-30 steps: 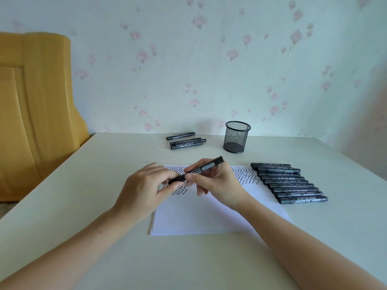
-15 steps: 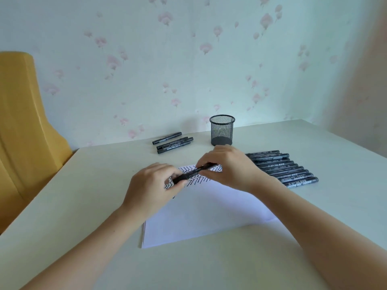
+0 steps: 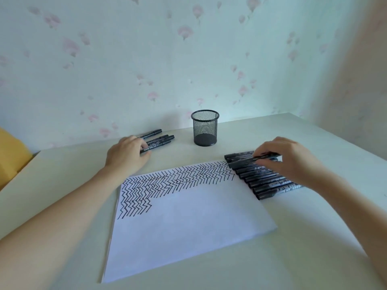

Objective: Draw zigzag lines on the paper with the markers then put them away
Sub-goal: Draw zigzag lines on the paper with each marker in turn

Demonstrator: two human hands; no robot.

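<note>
Now right hand (image 3: 289, 162) pinches a marker (image 3: 265, 156) over the row; left hand (image 3: 125, 155) grips another.

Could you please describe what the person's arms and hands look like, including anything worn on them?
Both forearms are bare up to the frame edge, with no sleeves showing. The left hand and right hand wear no gloves, and no watch or bracelet shows at either wrist. Rings cannot be made out.

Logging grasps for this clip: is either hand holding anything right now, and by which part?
The right hand pinches a marker near its far end, above the row of markers. The left hand rests on the table by a small group of markers; hold unclear.
</note>
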